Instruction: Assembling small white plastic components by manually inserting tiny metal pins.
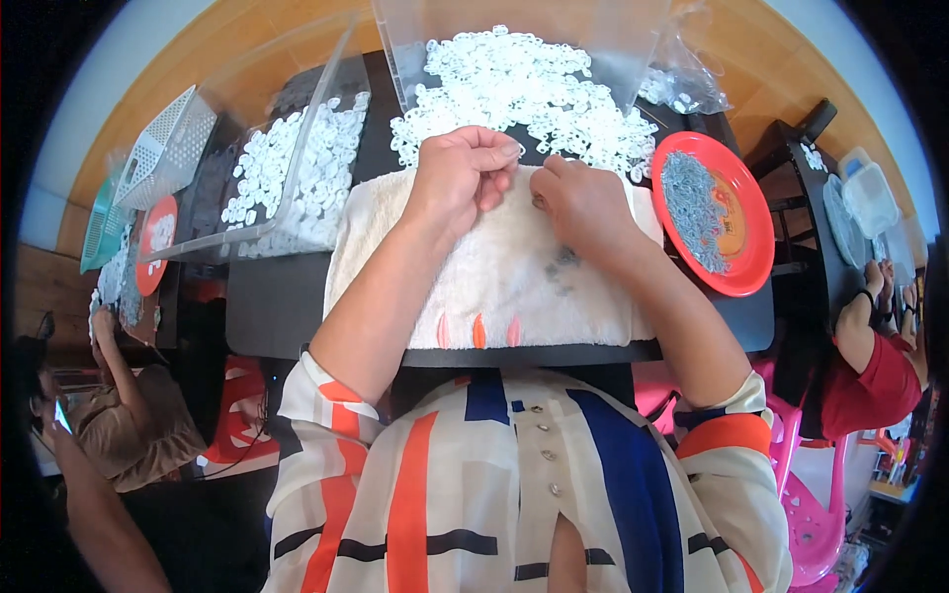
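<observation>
My left hand [460, 178] is closed in a pinch over the far part of a cream towel [390, 301]. At its thumb and fingertip shows what looks like a small white plastic piece [520, 151]. Just to the right, my right hand [588, 206] is curled with its fingers pressed together; a tiny dark bit shows at them, too small to name. The two hands are close but apart. Beyond them lies a heap of small white plastic pieces with holes [514, 84], spilling from a clear box [395, 54] on its side.
A red plate [756, 222] of small grey metal parts [692, 203] stands right of the towel. At left is a clear bin [306, 168] with more white pieces. A clear bag [692, 84] lies at the back right. Other people sit at tables on both sides.
</observation>
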Tool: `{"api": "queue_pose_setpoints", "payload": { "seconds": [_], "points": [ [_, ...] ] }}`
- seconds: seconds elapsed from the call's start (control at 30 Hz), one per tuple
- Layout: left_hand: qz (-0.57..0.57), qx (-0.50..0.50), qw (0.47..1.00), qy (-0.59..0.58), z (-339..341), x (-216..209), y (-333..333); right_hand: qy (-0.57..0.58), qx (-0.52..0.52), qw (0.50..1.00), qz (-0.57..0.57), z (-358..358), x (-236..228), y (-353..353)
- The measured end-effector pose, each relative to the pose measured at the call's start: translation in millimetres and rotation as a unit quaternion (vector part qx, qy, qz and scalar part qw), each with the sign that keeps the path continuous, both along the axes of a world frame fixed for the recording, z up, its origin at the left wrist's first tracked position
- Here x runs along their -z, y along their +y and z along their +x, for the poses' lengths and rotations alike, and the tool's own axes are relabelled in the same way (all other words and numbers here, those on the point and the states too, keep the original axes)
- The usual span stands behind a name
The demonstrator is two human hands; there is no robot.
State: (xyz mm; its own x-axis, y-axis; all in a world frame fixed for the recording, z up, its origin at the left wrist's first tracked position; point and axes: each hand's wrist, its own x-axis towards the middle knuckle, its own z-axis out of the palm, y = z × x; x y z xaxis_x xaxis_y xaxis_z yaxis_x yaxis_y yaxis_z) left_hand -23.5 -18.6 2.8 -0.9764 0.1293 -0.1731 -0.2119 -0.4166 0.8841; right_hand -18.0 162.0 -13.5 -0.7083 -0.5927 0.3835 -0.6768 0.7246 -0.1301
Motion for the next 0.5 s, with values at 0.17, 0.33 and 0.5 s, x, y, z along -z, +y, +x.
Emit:
{"api": "queue_pose_setpoints", "payload": {
  "seconds": [0.17,0.33,0.5],
  "points": [
    [0.006,0.01,1.0,-0.008,3.8,-0.2,4.0,-0.218,0.044,0.935,-0.277,-1.4,-6.0,3.7],
    [0.033,-0.009,0.999,0.001,12.4,-6.0,12.5,-0.326,0.011,0.864,-0.384,-3.8,-13.3,4.4],
    [0.0,-0.004,1.0,0.03,16.8,-2.4,22.9,-0.356,-0.011,0.819,-0.45,-1.9,-12.1,5.4]
  ]
}}
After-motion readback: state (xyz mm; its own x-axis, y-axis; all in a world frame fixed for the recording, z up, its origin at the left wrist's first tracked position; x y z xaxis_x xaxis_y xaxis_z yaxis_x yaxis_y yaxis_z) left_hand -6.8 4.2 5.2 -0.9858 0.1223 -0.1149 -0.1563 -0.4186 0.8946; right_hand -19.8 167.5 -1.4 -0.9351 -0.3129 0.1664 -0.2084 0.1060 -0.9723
